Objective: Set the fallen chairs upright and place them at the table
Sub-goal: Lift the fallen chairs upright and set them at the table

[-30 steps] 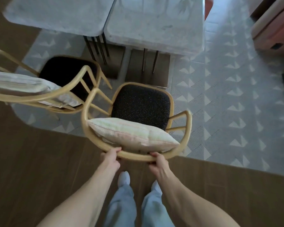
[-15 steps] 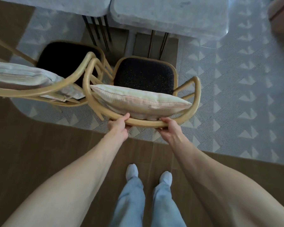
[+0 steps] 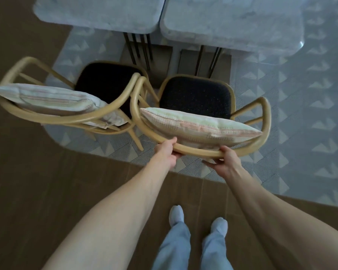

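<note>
On the left, one chair [image 3: 70, 106] stands upright on the patterned rug [image 3: 300, 106], a striped cushion [image 3: 47, 98] propped against its back and its dark seat facing the table [image 3: 98, 14], which looks like a finished placement. Its curved arm rail touches or nearly touches that of the second chair [image 3: 199, 106] just beside it, so there is no spare room sideways on that flank. The second chair is upright too, with its own cushion [image 3: 199, 127] against the back rail; the left hand [image 3: 167, 152] grasps that rail from behind with curled fingers, and the right hand [image 3: 225, 162] grips it from below a little further along. Its seat front sits near the dark table legs [image 3: 207, 59] but not yet under the tabletop, so a short forward push seems left. To the right the rug lies open. No fallen chair is in view.
</note>
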Available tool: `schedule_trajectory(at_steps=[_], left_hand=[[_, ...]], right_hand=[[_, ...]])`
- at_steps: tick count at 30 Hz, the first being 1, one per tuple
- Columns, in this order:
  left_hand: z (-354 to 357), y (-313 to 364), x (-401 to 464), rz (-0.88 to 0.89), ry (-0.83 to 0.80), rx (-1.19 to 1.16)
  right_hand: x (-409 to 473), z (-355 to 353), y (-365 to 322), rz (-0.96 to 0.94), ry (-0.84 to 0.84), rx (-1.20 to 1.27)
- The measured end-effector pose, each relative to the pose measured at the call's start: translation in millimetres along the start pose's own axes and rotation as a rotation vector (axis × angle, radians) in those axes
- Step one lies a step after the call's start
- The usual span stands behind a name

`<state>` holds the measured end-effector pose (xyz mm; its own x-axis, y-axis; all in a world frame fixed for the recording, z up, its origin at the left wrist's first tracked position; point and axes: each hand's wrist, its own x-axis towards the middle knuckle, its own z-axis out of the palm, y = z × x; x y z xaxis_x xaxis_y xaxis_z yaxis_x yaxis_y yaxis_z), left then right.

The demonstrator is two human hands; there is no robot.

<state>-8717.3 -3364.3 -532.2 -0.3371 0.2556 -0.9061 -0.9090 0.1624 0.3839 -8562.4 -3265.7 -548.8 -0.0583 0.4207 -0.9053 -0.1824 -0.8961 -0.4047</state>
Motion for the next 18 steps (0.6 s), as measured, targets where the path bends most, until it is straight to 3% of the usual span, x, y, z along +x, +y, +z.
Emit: schedule_trajectory(at_steps=[6,18], left_hand=[[0.1,-0.2,2.6,-0.007,-0.041,0.021],[6.4,-1.4,1.7,0.045,-0.106,0.060]], right_hand=[[-4.5,4.2,-1.3,0.006,-0.007,0.105],[-9.3,5.3,-11.7,-0.079,-0.022,0.040]])
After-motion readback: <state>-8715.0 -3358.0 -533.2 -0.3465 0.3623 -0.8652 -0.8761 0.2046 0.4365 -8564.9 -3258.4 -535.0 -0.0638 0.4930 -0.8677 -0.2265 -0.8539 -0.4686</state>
